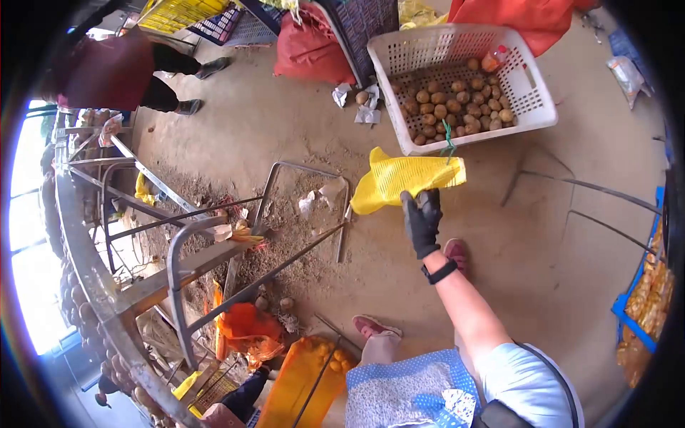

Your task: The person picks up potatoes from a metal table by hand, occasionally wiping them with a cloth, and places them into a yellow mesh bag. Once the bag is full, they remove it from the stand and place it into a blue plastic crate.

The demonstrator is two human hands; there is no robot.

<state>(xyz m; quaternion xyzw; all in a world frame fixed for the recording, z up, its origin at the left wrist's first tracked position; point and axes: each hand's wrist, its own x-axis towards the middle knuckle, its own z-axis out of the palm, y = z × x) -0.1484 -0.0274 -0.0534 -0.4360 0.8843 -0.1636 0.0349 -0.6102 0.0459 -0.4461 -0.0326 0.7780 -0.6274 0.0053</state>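
My right hand (422,221), in a black glove with a dark band at the wrist, is closed on the lower edge of a yellow mesh bag (399,178). The bag hangs sideways in front of the near rim of a white plastic crate (477,141). A green tie (448,135) stands up at the bag's right part, against the crate. Many brown potatoes (457,107) lie in the crate, along with a bottle with a red cap (494,58). My left hand is not in view.
Metal frames (264,292) stand on the littered floor at left. A person (107,75) is at upper left; another person's dark sleeve (246,396) shows at lower left. Orange mesh (300,385) lies near it. Another metal frame (592,187) and a blue crate (635,321) are at right.
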